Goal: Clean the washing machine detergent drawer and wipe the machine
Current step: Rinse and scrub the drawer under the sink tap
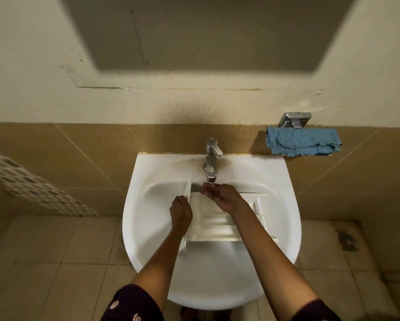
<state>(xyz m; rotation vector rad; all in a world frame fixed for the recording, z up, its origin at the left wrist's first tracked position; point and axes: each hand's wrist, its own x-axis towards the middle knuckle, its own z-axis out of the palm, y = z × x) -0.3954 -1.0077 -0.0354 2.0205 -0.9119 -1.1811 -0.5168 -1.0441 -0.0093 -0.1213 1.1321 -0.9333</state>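
You're rinsing: left hand [181, 210] grips the detergent drawer [214, 225], right hand [219, 196] cups empty under the tap [211, 163]; next, scrub its compartments.

No writing, label, brand or number can be read anywhere, whether on the detergent drawer [215, 224], tap [211, 158] or sink [148, 181].

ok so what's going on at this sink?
A person is rinsing a white detergent drawer in the white sink. The left hand grips the drawer's front panel at its left end, steadying it in the basin. The right hand is cupped palm-up under the faucet spout, above the drawer; water seems to run into it. A blue cloth lies on the ledge at the right.
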